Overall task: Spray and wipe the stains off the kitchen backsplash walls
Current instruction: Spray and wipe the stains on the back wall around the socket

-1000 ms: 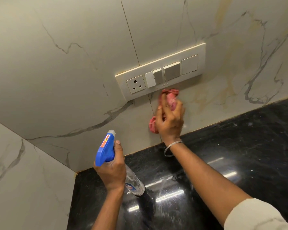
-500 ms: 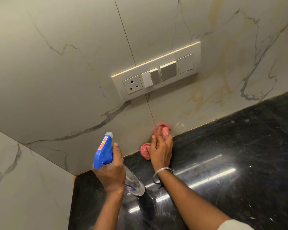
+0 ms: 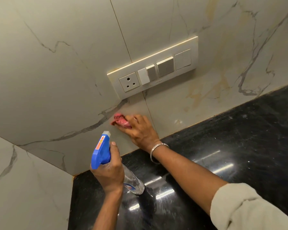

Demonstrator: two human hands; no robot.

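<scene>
My right hand (image 3: pixel 140 128) presses a crumpled pink cloth (image 3: pixel 120 121) against the marble-look backsplash (image 3: pixel 65 80), below the left end of the switch plate and just above the counter. Its fingers curl over the cloth. My left hand (image 3: pixel 110 171) grips a clear spray bottle with a blue trigger head (image 3: pixel 101 151), nozzle aimed up at the wall; the bottle's body (image 3: pixel 134 184) tilts down over the counter. Yellowish stains (image 3: pixel 204 92) streak the tile right of the hand, under the switches.
A cream switch plate (image 3: pixel 154 70) with a socket and several switches sits on the wall above the cloth. A glossy black granite counter (image 3: pixel 231 146) runs below. A side wall (image 3: pixel 23 188) meets the backsplash at the left corner.
My right hand with the cloth went from under the switches down to the counter edge, then moved left and slightly up along the wall. The left hand with the bottle stayed nearly still.
</scene>
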